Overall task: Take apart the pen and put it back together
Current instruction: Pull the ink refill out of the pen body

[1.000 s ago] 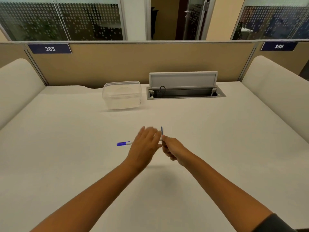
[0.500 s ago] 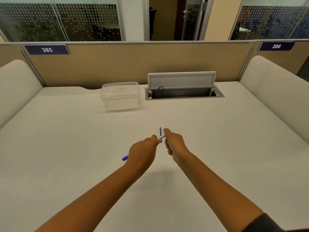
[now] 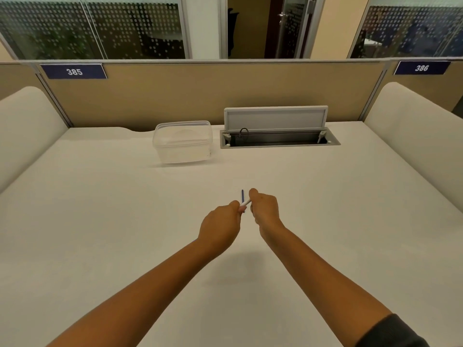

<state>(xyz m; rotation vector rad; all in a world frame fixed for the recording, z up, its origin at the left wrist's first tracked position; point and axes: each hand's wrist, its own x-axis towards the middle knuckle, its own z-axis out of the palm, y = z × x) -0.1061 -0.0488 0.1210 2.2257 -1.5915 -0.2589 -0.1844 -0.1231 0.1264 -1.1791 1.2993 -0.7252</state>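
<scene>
Both hands meet just below the centre of the frame, raised a little over the white desk. The left hand has its fingers curled round the pen barrel, a short white stretch of which shows between the two fists. The barrel's long axis runs on a slant, its visible end pointing up and to the right, toward the right hand. That hand is curled as well, thumb on top, closing on the barrel's upper end. A thin blue rod, likely the refill, stands nearly upright just beside the right thumb, pointing to the top of the frame; which hand holds it I cannot tell, as its lower end is hidden behind the fingers. The rest of the pen is hidden inside the left fist.

Further up, left of centre, sits a clear plastic container, and to its right an open cable hatch in the desk.
</scene>
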